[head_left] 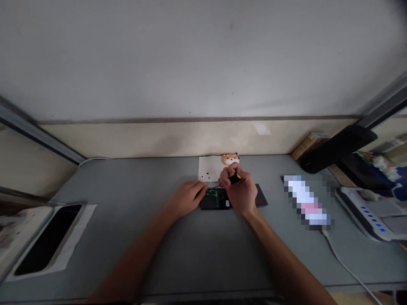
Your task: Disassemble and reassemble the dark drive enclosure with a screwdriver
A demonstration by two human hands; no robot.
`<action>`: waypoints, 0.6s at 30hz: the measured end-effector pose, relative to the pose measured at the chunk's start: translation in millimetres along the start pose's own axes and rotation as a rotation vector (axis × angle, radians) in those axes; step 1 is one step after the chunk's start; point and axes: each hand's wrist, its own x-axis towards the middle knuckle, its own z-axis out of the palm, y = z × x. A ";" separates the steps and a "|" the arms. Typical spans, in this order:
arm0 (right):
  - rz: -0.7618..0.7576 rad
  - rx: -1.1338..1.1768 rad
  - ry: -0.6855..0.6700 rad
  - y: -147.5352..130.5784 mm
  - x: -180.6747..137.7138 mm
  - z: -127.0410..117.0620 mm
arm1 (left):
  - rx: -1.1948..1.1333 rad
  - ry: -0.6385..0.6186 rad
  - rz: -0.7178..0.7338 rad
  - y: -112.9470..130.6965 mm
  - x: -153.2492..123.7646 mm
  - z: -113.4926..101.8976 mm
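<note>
A small black electronic device lies on the table with a green circuit board exposed in it. My left hand is closed at its upper left edge, fingers together and holding it. My right hand grips a screwdriver with a black and yellow handle; its thin shaft points left over the top of the board. Under my right wrist, a dark flat panel sticks out to the right. Behind the device is a white paper with several tiny dark bits, perhaps screws, on it.
An orange and white animal-face item rests on the paper's right side. A lit phone with a cable and a power strip are on the right, near a black cylinder. A dark-screened phone lies at left.
</note>
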 end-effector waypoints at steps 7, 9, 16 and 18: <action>-0.004 -0.066 -0.007 1.4 3.6 1.4 | -0.015 0.003 -0.009 -0.6 -0.2 1.0; 0.001 -0.118 -0.009 3.3 9.9 4.6 | -0.025 -0.007 -0.011 -0.7 0.0 0.2; -0.132 -0.342 0.050 13.2 29.1 19.3 | -0.040 -0.007 -0.005 1.3 0.4 -3.7; -0.145 -0.384 0.051 16.0 27.1 19.6 | -0.039 -0.004 -0.007 1.6 0.4 -3.4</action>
